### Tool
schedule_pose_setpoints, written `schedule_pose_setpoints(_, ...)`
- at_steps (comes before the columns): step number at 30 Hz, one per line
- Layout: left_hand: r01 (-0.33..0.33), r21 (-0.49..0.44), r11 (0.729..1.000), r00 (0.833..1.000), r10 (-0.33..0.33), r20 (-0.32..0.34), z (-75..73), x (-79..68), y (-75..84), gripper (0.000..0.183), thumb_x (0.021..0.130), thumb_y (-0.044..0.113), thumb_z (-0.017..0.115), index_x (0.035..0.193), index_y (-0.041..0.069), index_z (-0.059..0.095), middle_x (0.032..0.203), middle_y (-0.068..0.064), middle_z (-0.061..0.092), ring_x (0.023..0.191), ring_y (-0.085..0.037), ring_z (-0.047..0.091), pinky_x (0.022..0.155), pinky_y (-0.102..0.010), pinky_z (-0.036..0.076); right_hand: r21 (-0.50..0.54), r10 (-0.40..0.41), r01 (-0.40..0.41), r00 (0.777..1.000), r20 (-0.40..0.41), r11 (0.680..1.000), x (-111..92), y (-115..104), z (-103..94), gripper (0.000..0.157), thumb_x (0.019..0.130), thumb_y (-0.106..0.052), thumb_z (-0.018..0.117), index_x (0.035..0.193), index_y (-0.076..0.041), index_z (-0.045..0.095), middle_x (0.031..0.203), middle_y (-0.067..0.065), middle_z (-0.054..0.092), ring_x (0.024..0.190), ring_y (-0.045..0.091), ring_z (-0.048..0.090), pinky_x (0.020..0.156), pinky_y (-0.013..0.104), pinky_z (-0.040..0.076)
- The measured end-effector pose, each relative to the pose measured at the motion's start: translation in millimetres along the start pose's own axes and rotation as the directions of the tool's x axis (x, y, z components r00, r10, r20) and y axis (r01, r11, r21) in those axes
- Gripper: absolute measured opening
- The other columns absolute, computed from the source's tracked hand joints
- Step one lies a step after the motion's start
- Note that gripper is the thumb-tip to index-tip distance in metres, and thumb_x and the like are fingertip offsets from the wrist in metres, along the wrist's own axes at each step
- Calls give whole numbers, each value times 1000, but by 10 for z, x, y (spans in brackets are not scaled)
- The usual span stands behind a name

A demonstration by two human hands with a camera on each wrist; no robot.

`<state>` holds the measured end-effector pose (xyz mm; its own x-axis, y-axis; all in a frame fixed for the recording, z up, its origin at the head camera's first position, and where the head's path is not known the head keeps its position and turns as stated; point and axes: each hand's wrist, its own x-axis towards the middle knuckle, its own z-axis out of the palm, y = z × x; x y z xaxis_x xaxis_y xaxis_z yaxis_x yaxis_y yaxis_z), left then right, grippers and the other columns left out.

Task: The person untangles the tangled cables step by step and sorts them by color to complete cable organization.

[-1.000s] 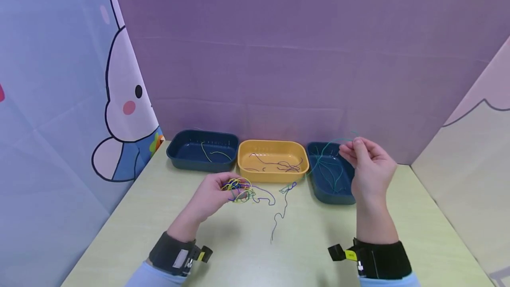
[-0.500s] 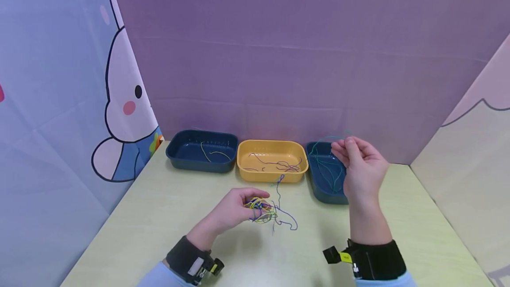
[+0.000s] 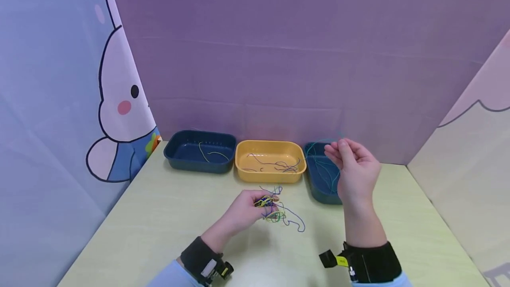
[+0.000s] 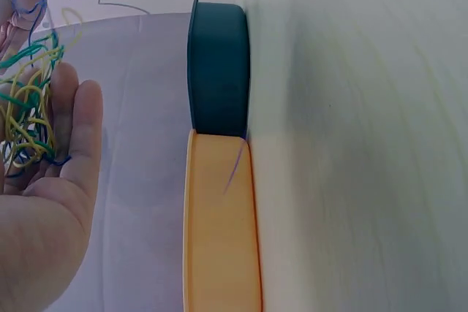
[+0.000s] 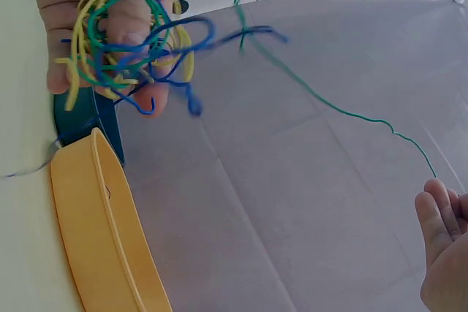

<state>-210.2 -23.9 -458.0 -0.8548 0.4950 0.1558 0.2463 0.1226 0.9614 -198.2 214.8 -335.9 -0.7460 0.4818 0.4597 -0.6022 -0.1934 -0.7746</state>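
My left hand (image 3: 241, 211) holds a tangled bundle of strings (image 3: 270, 208) in yellow, green and blue above the table, in front of the yellow tray. Loose blue loops trail from the bundle's right side. My right hand (image 3: 357, 169), raised by the right-hand dark tray, pinches the end of a green string (image 5: 329, 104) between thumb and fingertips. In the right wrist view that string stretches away from the fingertips, and its far end crosses a blue strand (image 5: 194, 38) sticking out of the bundle. The bundle partly covers the left fingers there.
Three trays line the back of the table. The left dark blue tray (image 3: 171, 161) contains short yellow strings, the yellow tray (image 3: 271, 177) dark blue or purple strings, and the right dark blue tray (image 3: 324, 197) green strings. A purple cloth (image 3: 247, 56) hangs behind them.
My left hand has moved right and toward my body with the bundle, bringing the hanging blue strand along. My right hand has drifted slightly left, still pinching the green string.
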Motion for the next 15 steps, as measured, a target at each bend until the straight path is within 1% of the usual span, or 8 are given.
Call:
schedule_pose_setpoints(1,3,22,1000,1000,-3,-17,0,3,5,22,85,18,73,106,14,72,97,3,70,86,-12,63,74,-30,55,3,4,-4,1000,-4,1000,1,6,-15,31,83,-12,74,100,13,64,86,25,66,78,37,65,71,40,55)
schedule_pose_setpoints(5,15,43,999,997,-12,-76,-55,2,35,16,87,21,72,102,16,73,93,6,70,83,-12,64,73,-33,54,22,11,-10,1000,-20,1000,18,18,-81,32,83,-10,74,99,15,63,87,28,66,77,37,66,71,41,55)
schedule_pose_setpoints(8,1,-4,1000,994,-1,-105,-134,-1,35,17,87,21,72,101,12,73,90,1,71,80,-17,66,71,-35,55,27,18,-17,999,-29,999,37,24,-129,34,82,-11,75,100,15,63,88,29,66,78,37,65,71,41,55)
schedule_pose_setpoints(12,-12,-26,1000,987,8,-159,-269,-30,40,17,87,21,72,100,11,74,88,-1,72,79,-19,67,72,-36,55,17,40,-39,999,-33,999,60,38,-197,36,81,-13,75,101,14,63,87,26,66,79,36,65,73,40,54)
schedule_pose_setpoints(15,-7,-22,1000,978,2,-207,-389,-65,80,17,87,24,72,99,13,74,87,-1,72,77,-18,67,73,-36,53,23,60,-59,997,-43,998,78,52,-261,37,81,-14,76,101,14,63,86,24,66,80,36,65,74,40,54)
